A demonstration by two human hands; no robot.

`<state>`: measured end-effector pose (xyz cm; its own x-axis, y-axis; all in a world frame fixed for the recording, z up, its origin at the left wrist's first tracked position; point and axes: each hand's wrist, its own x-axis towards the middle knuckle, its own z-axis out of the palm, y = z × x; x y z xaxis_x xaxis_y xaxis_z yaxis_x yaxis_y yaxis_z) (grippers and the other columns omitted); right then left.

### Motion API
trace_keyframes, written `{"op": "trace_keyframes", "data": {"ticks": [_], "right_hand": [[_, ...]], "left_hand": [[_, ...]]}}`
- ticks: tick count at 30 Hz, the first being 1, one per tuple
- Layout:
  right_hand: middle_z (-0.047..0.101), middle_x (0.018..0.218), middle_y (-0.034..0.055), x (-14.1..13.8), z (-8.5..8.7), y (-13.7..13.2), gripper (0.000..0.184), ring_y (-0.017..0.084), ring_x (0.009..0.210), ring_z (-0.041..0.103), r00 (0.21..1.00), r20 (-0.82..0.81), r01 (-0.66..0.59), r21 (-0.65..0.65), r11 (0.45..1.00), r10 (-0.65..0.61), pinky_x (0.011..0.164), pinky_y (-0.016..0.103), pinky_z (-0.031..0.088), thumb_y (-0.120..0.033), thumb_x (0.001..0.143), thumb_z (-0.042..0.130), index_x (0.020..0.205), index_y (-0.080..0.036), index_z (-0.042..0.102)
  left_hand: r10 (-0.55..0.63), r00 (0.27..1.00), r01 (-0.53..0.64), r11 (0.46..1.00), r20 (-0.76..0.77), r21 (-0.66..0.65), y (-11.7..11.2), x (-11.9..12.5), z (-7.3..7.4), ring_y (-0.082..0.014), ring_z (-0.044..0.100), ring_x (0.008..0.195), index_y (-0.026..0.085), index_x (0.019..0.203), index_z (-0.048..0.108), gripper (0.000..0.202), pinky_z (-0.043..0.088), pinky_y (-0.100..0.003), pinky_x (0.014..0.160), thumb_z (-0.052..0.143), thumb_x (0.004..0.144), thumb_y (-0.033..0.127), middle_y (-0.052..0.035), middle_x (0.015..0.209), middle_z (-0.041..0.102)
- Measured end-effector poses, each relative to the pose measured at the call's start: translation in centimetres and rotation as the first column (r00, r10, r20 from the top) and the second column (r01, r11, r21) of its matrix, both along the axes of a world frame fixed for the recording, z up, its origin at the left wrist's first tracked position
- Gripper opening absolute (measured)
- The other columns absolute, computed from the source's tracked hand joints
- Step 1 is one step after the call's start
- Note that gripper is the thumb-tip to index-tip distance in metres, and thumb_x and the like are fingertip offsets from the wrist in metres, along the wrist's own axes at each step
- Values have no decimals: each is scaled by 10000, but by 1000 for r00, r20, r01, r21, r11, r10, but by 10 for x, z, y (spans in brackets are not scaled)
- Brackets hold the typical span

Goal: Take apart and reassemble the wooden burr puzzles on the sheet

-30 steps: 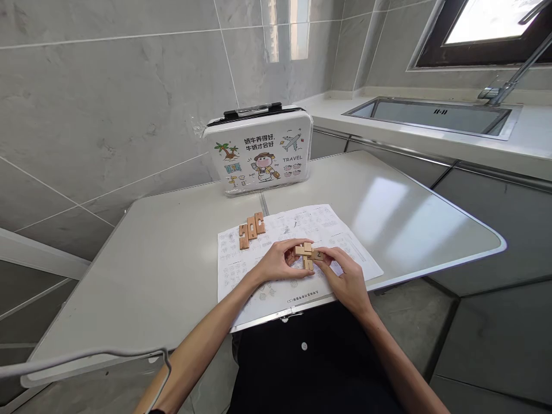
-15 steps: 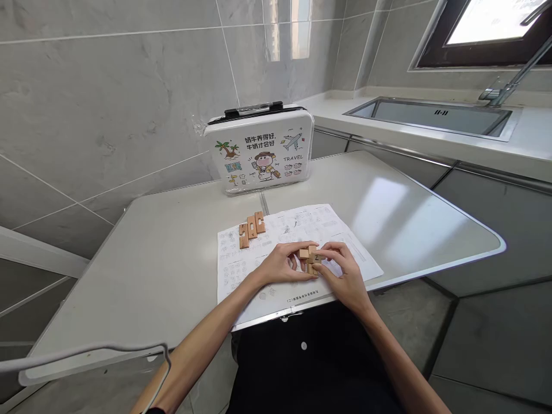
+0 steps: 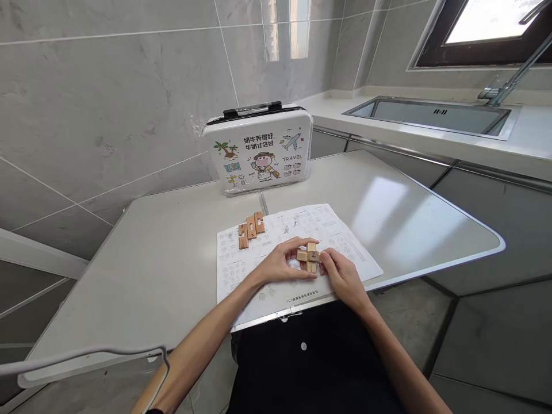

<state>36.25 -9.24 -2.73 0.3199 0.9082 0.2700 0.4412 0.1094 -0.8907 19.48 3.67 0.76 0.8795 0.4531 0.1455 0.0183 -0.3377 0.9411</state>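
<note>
Sheet (image 3: 241, 270) on table (image 3: 172, 241), case (image 3: 259, 152) behind, pieces (image 3: 252, 234) left of puzzle (image 3: 313, 257)

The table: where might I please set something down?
Bare table lies from the paper to the left and right edges. Crowded: the paper, with three flat pieces and the left hand and right hand holding blocks; the middle back, where the case stands.

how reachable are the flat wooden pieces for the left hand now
Probably yes: only printed sheet shows between the left hand and the flat wooden pieces, though that hand holds the block assembly and may need to let go first.
</note>
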Motion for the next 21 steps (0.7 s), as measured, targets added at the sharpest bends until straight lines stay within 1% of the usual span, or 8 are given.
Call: {"op": "trace_keyframes", "data": {"ticks": [3, 7, 9, 13, 15, 17, 19, 21], "right_hand": [[534, 626, -12, 2, 3, -1, 529, 170, 608, 511, 999, -28, -27, -42, 999, 25, 612, 299, 429, -566, 1087, 362, 684, -239, 466], [529, 610, -13, 2, 4, -2, 546, 169, 598, 508, 994, -101, -51, -68, 996, 44, 606, 302, 432, -589, 1075, 378, 668, -235, 467], [537, 610, -10, 2, 4, -1, 552, 174, 601, 515, 990, -137, -49, -72, 996, 38, 614, 307, 439, -613, 1063, 396, 673, -235, 488], [573, 590, -4, 12, 8, 6, 580, 179, 577, 545, 987, -163, -20, -121, 992, 0, 620, 311, 458, -670, 1036, 422, 679, -230, 543], [595, 593, 2, 25, 15, 15, 601, 179, 585, 564, 993, -115, 15, -145, 989, -32, 632, 304, 461, -698, 1022, 423, 677, -226, 562], [603, 594, 8, 42, 23, 27, 627, 180, 593, 570, 997, -32, 65, -167, 984, -71, 628, 297, 445, -728, 1008, 415, 658, -227, 556], [612, 588, 17, 61, 29, 42, 648, 179, 586, 560, 987, 85, 147, -183, 972, -133, 617, 295, 420, -745, 1000, 400, 656, -226, 578], [639, 606, 29, 77, 30, 59, 646, 180, 598, 568, 967, 187, 210, -183, 960, -175, 632, 297, 409, -724, 1009, 395, 650, -222, 588]], "left_hand": [[3, 1000, -3, 998, 0, 63, 0, 0, 0, -225, 651, 1002, 272, 1399, 658, 738, 537, -342, 880, 931, 722, 380, -77, 1154, 683], [13, 999, -18, 992, 41, 128, -2, 0, 0, -189, 641, 925, 282, 1381, 674, 708, 533, -326, 845, 927, 724, 362, -66, 1154, 676], [19, 999, -23, 996, 41, 91, -3, 1, 0, -183, 644, 913, 282, 1384, 665, 717, 545, -336, 856, 930, 722, 353, -69, 1180, 674], [63, 998, -63, 994, -1, -91, -3, 1, -2, -146, 667, 831, 280, 1465, 572, 851, 581, -346, 832, 947, 705, 360, -110, 1289, 642], [115, 993, -113, 982, 2, -153, -1, 1, -4, -126, 680, 807, 281, 1493, 532, 880, 585, -339, 815, 940, 717, 364, -135, 1354, 599], [183, 983, -177, 969, 24, -170, 2, 0, -7, -122, 688, 822, 279, 1491, 521, 832, 577, -323, 803, 907, 761, 380, -139, 1373, 586], [241, 970, -231, 958, 38, -172, 5, 0, -10, -117, 679, 821, 263, 1462, 544, 734, 558, -294, 764, 859, 815, 409, -129, 1339, 618], [258, 966, -252, 953, 11, -165, 7, 0, -13, -110, 658, 777, 225, 1388, 610, 608, 532, -266, 709, 810, 860, 448, -112, 1231, 676]]}}
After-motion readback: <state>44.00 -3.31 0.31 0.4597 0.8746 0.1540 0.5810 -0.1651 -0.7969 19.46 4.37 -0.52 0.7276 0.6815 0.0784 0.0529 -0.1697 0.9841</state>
